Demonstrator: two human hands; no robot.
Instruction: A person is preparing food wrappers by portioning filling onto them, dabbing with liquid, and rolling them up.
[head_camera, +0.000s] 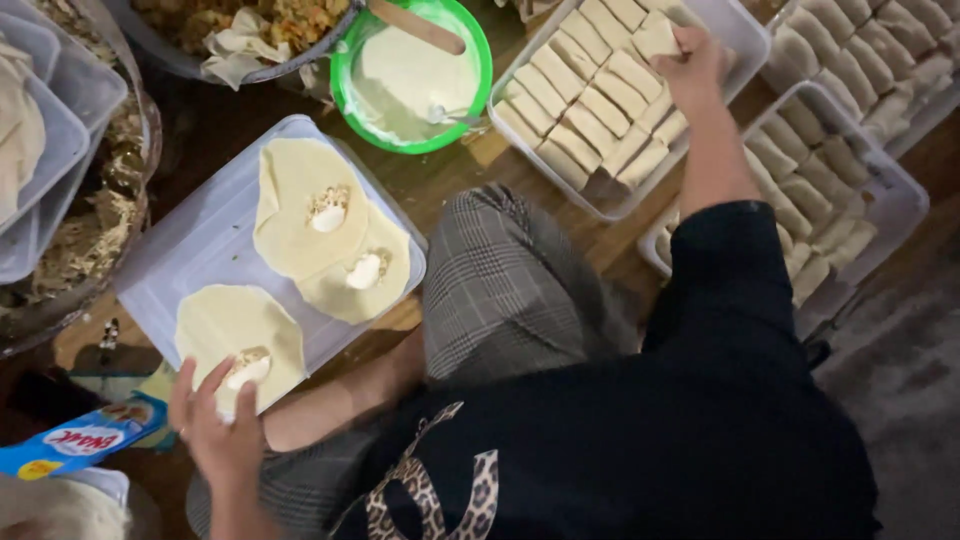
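Observation:
My right hand (692, 66) reaches out over a clear plastic tray (612, 205) and is shut on a folded pale roll (655, 38) at the far end of the packed rows of rolls (590, 110). My left hand (215, 425) rests with spread fingers on the near round wrapper (235, 325), right beside its dab of filling (248, 368). That wrapper lies on a pale flat tray lid (190, 250). Two more wrappers (300, 215) with filling (328, 210) overlap further along the lid.
A green bowl (345, 85) of white paste with a wooden stick stands at the top middle. A bowl of filling (240, 25) sits behind it. More trays of rolls (840, 190) lie to the right. Stacked containers (45, 130) and a blue packet (80, 440) are on the left.

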